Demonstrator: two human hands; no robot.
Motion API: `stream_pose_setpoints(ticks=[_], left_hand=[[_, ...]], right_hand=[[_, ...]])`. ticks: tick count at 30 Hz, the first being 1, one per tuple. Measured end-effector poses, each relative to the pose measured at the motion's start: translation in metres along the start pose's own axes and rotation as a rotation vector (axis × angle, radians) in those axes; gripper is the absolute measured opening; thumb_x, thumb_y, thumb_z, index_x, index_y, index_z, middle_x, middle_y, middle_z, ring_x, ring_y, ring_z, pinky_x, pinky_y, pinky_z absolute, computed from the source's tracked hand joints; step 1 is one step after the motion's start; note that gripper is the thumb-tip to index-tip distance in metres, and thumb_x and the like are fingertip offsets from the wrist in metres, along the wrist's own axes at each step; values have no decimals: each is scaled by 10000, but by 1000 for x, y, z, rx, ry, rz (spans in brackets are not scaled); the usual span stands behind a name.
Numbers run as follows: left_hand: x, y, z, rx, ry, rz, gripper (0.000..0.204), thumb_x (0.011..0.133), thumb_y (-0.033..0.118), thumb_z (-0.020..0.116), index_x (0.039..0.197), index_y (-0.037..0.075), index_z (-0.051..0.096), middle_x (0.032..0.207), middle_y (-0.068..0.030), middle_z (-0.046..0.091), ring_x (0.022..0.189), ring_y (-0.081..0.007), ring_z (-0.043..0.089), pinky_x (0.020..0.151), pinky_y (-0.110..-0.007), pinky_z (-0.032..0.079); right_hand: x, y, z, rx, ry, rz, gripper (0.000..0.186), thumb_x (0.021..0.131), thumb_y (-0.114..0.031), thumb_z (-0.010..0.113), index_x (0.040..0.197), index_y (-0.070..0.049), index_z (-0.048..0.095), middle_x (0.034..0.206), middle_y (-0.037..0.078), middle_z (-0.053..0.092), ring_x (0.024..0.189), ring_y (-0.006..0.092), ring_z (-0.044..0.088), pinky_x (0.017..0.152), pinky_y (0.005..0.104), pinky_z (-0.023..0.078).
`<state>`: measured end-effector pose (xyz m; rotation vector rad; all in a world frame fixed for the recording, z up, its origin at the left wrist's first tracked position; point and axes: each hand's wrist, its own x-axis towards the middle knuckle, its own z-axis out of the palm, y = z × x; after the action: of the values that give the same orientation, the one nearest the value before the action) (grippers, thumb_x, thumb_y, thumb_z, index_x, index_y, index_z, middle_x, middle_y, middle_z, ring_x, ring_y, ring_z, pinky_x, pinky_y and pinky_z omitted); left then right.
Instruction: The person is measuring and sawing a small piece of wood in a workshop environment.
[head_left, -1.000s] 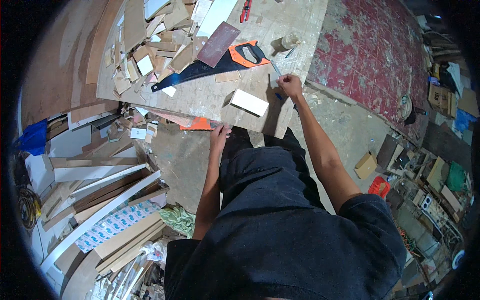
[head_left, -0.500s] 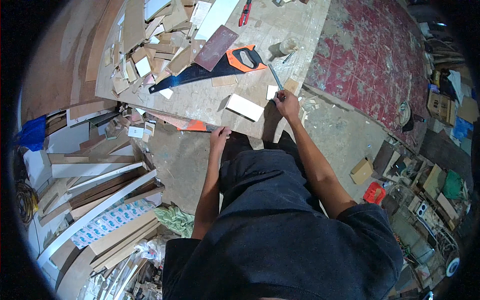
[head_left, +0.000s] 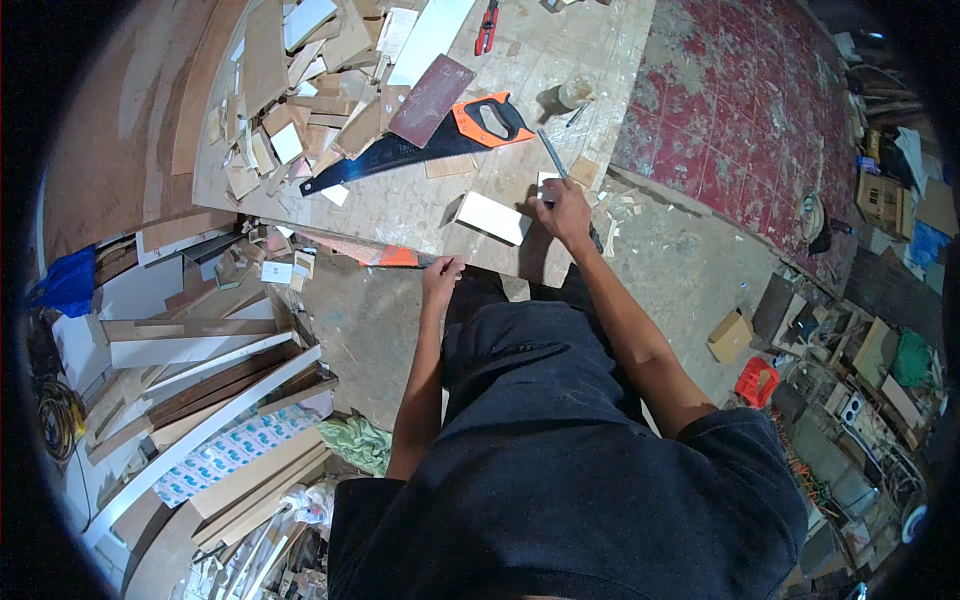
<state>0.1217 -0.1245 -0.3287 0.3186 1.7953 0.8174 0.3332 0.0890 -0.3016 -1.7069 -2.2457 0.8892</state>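
Note:
My right hand [head_left: 565, 212] rests low over the bench's near right corner, fingers drawn together by a small white piece [head_left: 548, 180]; a small dark thing shows at its fingertips, too hidden to name. A narrow grey strip [head_left: 552, 153] lies just beyond it. Between my hands sits a white rectangular block [head_left: 494, 218]. At the near edge my left hand [head_left: 440, 281] is closed with curled fingers; what it may hold cannot be made out. Beside it is an orange and dark piece [head_left: 400, 257]. Farther off lies a handsaw [head_left: 420, 150] with an orange and black handle.
Wood offcuts [head_left: 310, 110] heap the workbench's [head_left: 600, 60] left side, with a brown board [head_left: 431, 100] against the saw. A red tool [head_left: 487, 28] and a small jar [head_left: 575, 94] lie farther back. Long boards [head_left: 210, 430] fill the left floor; a red basket [head_left: 756, 382] stands right.
My right hand has drawn slightly nearer and left, away from the grey strip, which stays on the bench. My left hand has hardly moved.

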Motion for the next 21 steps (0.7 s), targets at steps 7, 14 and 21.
stream_pose_setpoints(ticks=[7,14,21], left_hand=[[4,-2,-17,12,-10,10,259,948,180,627,1094,-23,696,948,-93,723,847,-159,679,761,-295,558],[-2,-2,-31,3,-13,36,270,963,193,619,1108,-23,691,956,-106,715,872,-170,682,767,-307,568],[3,-15,-43,22,-18,24,280,972,209,614,1108,-23,690,941,-101,712,881,-167,678,772,-310,571]], right_hand=[[-23,-54,28,-170,-227,-254,907,657,-528,847,1376,-116,481,1317,132,537,1215,334,520,973,530,409],[-30,-69,54,-452,-332,-218,892,666,-402,856,1374,-40,451,1249,138,554,1165,318,562,895,498,501],[-25,-79,49,-412,-371,-154,687,680,-270,816,1253,-27,524,1180,149,587,1086,334,611,819,455,574]])
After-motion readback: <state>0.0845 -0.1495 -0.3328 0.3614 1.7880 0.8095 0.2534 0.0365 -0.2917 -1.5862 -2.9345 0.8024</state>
